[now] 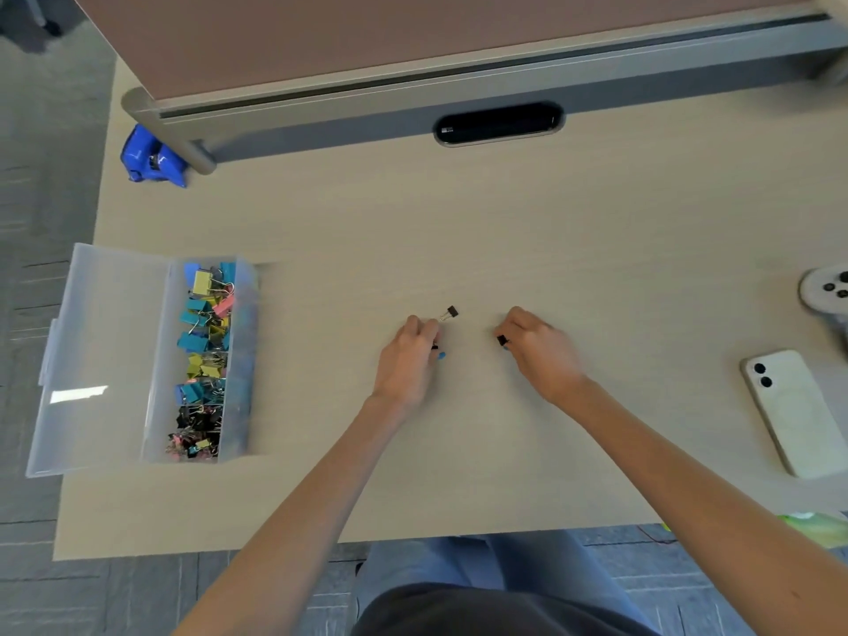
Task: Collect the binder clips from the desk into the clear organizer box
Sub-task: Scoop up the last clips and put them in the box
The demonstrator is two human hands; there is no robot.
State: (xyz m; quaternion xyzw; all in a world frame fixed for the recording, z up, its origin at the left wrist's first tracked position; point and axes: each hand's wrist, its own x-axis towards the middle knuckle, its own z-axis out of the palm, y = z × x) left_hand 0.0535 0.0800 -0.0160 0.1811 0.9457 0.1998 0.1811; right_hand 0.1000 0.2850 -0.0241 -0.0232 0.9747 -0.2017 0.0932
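The left hand (406, 364) is pinching a small black binder clip (452, 311) by its wire handles at the centre of the frame, fingers curled. Dark and blue bits are showing under that hand; whether they are more clips cannot be told. Just to its right, the right hand (543, 355) is gripping a second black clip (501, 340) between curled fingers. The clear organizer box (156, 369) is sitting open at the left edge of the frame, well apart from both hands, and its narrow compartment is already holding many coloured clips (204, 342). Such clips are likely to be light, rigid and springy. The folded wire handles or the flat steel body are offering the surest hold, and several should be fitting in one palm. A phone (794, 410) is lying at the right of the bench (550, 231), a grey controller (826, 289) is showing at the right edge, and a blue object (153, 158) is resting at upper left. Nothing is standing between the hands and the box.
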